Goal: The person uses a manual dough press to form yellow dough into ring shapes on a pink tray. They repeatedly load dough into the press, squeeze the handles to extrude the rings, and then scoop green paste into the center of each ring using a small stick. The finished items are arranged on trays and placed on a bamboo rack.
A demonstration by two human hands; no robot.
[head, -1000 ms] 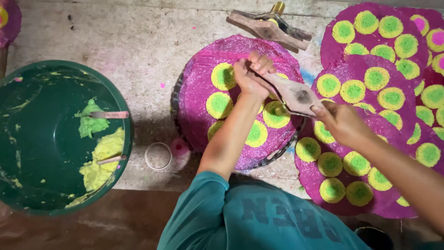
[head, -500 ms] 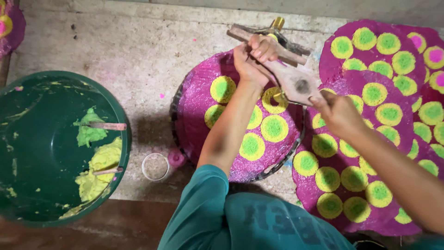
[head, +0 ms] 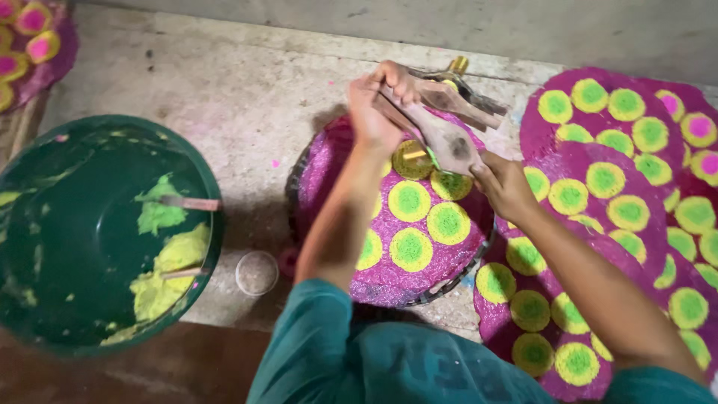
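Basin [head: 45,224] left of tray [head: 329,172]; small cup [head: 256,272] between.

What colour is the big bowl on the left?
Dark green bowl, smeared with yellow-green paste; head view.

Soft, even light — faint shadows, slight motion blur throughout.

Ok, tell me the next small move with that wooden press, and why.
Probably squeeze the wooden press over the bare purple patch at the round mat's far left. The left hand and right hand hold it above the mat, where yellow-green discs already fill the middle.
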